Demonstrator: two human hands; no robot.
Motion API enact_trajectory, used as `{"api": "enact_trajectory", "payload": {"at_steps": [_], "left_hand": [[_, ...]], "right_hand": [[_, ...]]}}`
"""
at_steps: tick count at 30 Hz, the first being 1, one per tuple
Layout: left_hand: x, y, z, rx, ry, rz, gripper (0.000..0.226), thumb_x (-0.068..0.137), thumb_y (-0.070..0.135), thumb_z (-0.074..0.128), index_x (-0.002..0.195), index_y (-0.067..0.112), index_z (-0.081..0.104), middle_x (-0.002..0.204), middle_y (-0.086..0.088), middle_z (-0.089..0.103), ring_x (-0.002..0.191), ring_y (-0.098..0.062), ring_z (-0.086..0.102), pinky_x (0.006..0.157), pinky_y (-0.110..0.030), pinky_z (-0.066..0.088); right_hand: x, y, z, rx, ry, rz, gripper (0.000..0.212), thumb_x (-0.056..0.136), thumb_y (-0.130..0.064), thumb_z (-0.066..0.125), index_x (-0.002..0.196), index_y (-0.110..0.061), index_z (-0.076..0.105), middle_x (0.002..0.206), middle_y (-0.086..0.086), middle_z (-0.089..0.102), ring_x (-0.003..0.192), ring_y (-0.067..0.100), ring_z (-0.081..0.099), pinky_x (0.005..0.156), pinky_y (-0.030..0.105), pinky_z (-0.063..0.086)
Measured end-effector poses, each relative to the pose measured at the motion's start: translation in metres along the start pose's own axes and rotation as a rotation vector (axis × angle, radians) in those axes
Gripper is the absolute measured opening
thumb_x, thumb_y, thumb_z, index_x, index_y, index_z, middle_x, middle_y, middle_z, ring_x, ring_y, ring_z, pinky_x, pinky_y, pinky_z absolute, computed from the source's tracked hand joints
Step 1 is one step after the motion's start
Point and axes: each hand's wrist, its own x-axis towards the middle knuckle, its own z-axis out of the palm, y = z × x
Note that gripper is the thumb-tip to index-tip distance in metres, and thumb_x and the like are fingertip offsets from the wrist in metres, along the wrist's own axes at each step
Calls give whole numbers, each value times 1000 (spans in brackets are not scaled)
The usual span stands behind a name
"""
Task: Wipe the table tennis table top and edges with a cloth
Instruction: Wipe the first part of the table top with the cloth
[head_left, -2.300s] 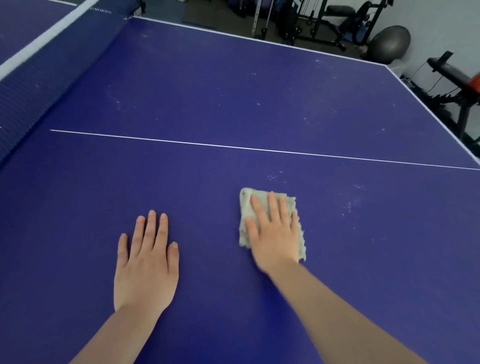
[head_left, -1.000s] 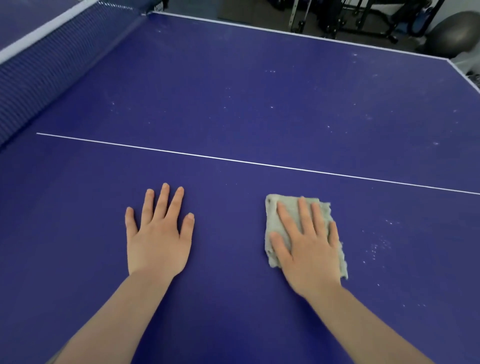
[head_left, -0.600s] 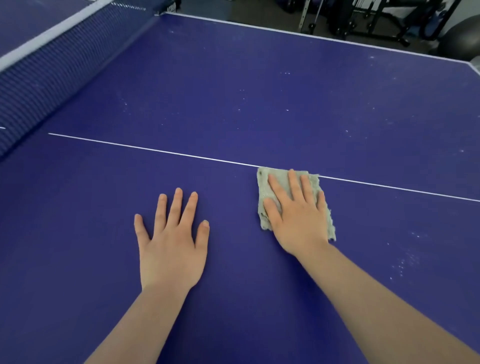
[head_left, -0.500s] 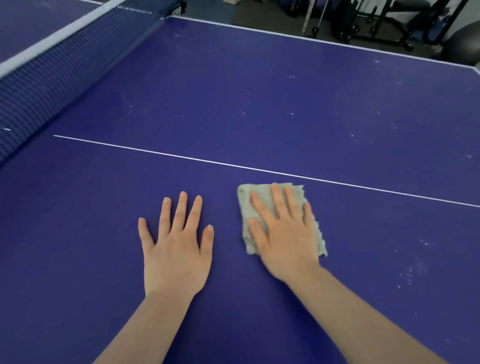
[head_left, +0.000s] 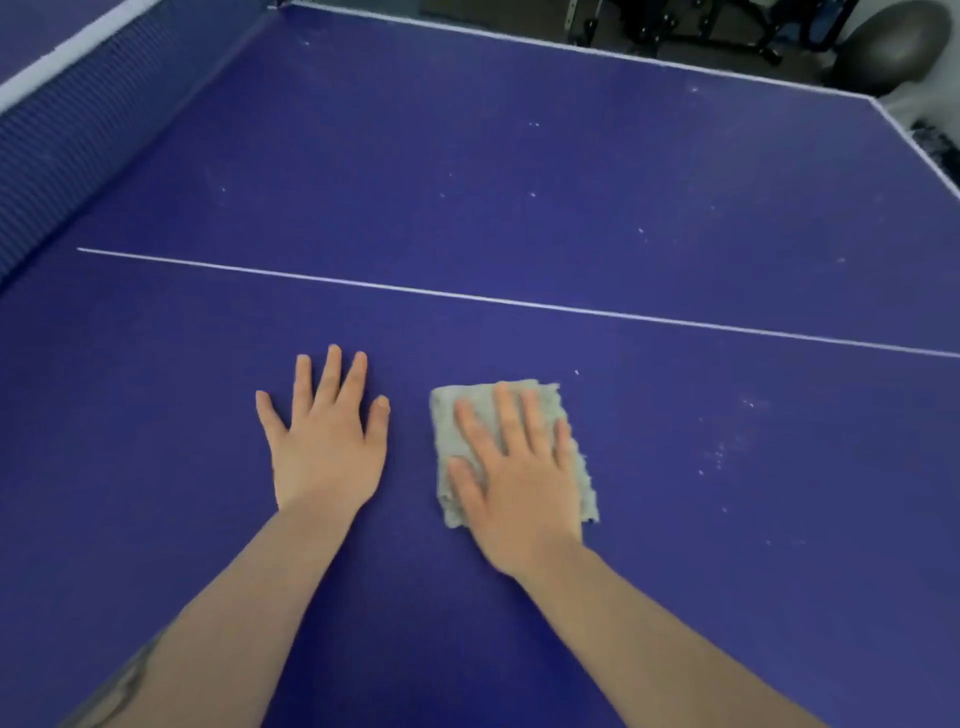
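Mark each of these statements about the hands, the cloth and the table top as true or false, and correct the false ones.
1. The right hand presses flat on the cloth. True.
2. The left hand holds a second cloth. False: it rests bare and flat on the table top.
3. The cloth lies across the white line. False: it lies on the near side, apart from it.
4. White specks dot the surface right of the cloth. True.
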Motion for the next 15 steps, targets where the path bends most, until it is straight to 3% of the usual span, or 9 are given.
{"api": "enact_trajectory", "payload": {"at_steps": [4,6,10,13,15], "left_hand": [[-35,-5,3,-10,-11,20,56,103,39,23,156,29,9,164,8,3,150,-14,-6,120,-51,-3],[-66,-5,7,14,-15,31,57,102,39,18,156,30,6,163,8,1,150,-15,-7,119,-51,-3],[-117,20,17,42,-45,37,60,96,44,5,153,32,-7,162,9,-7,150,-16,-12,117,-55,-4],[-136,61,31,94,-76,136,62,90,44,-5,150,33,-14,159,10,-16,149,-17,-16,115,-60,-5],[-140,86,41,129,-93,160,63,89,43,-9,150,32,-17,157,8,-21,149,-19,-17,114,-62,-3]], "right_hand": [[-31,6,6,-84,-107,-383,63,94,-61,10,154,-46,0,166,-6,-11,149,16,-24,119,45,-18],[-34,54,-4,-116,-87,-302,63,92,-61,3,154,-48,-2,165,-9,-14,148,14,-26,121,45,-15],[-82,136,-10,-92,9,183,62,88,-63,-11,149,-50,-14,163,-10,-20,147,12,-27,121,43,-5],[-126,118,9,-96,90,99,56,102,-56,5,155,-42,15,165,0,19,153,22,7,116,45,9],[-124,110,11,-100,50,-82,53,103,-55,12,155,-43,17,165,-2,15,153,21,5,118,45,3]]}}
